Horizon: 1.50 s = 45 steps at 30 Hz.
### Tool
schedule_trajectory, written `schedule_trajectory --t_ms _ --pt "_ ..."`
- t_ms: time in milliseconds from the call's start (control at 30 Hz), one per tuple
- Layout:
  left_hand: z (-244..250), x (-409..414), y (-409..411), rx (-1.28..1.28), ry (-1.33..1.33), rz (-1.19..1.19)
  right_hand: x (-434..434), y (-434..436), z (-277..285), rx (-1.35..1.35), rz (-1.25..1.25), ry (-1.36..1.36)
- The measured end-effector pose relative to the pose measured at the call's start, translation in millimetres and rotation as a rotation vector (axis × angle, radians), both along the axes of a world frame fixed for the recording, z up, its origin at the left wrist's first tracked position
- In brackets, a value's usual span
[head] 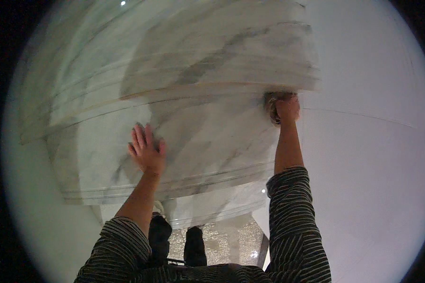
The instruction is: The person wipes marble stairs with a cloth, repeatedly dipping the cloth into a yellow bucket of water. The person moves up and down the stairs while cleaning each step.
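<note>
My left hand (147,150) rests palm down on a grey-veined marble stair tread (205,134), fingers spread, holding nothing. Over at the tread's right end, my right hand (288,107) is closed around a bunched brown cloth (274,109). The cloth is pressed into the corner where the tread meets the riser of the step above and the white wall. My fingers and the dim light hide part of it, so its exact kind is hard to make out.
The edge of a higher marble step (205,84) crosses just beyond my hands. A white wall (357,159) runs along the right, and a paler wall (32,180) along the left. Below are a lower step (216,208), my dark-clad legs (194,246) and a speckled floor (230,244).
</note>
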<state>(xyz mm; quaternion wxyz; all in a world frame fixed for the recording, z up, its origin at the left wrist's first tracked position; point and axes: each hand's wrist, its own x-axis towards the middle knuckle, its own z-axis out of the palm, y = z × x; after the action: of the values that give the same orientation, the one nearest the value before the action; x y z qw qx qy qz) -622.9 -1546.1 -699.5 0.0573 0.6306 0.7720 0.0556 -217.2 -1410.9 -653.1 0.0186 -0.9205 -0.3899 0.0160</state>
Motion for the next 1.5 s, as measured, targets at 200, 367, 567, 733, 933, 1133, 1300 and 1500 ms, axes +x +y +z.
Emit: schedule_trajectory --t_ms 200,367,567,733,933,1133,1300,1500 --pt "-9.1 0.4 -11.2 -0.060 -0.048 0.011 -198.0 -47.5 -16.4 -0.221 0.565 0.208" --pt "-14.3 -18.1 -8.9 -0.138 -0.135 -0.014 -336.3 -62.0 -18.5 -0.106 1.034 0.317" --pt "-8.9 -173.2 -137.7 -0.221 -1.302 0.420 -314.3 -161.3 26.8 -0.652 0.846 1.208" --pt "144.5 -155.2 -203.7 -0.833 -1.642 0.744 -251.1 -274.6 165.9 -0.078 -0.478 2.199" --pt "310.3 -75.7 -80.2 -1.014 -1.996 0.741 -260.4 -153.4 267.1 -0.004 -0.052 2.244" --pt "393.5 -24.6 97.9 -0.643 -2.051 0.412 -270.8 -14.4 353.3 0.184 0.275 1.864" --pt "428.6 3.8 182.2 -0.663 -1.973 0.400 -258.2 59.2 363.7 0.110 0.504 1.659" --pt "536.6 34.4 282.9 -0.448 -1.977 0.529 -190.9 181.4 406.9 0.285 -0.115 2.171"
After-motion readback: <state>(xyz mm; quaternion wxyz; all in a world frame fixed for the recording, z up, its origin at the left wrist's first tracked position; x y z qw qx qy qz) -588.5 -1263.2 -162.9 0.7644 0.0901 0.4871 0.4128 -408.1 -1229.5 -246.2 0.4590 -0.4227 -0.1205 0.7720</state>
